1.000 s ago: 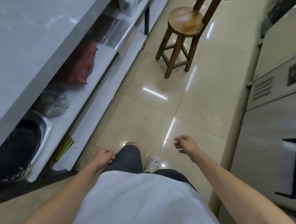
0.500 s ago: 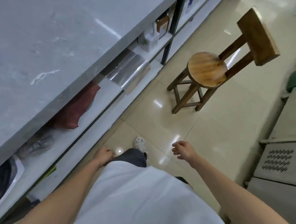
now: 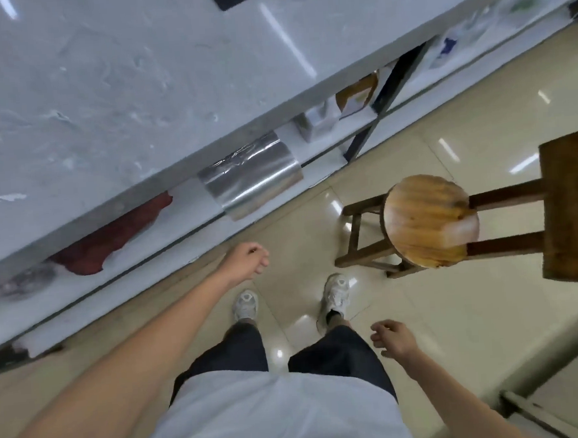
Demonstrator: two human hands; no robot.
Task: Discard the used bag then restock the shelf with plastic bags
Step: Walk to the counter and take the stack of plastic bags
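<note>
Both hands (left, right) hang loosely curled, holding nothing; no label readable.

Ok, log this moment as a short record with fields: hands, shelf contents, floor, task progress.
left hand: left hand loosely curled, holding nothing, out toward the shelf
right hand: right hand relaxed, holding nothing, beside the right leg
shelf: under the marble counter; holds a shiny silver roll hanging over the shelf edge, a dark red bag, a crumpled clear bag, white boxes
floor: wooden stool to the right of the feet, glossy tiles
task progress: no bag in either hand; no restocking visible yet
</note>
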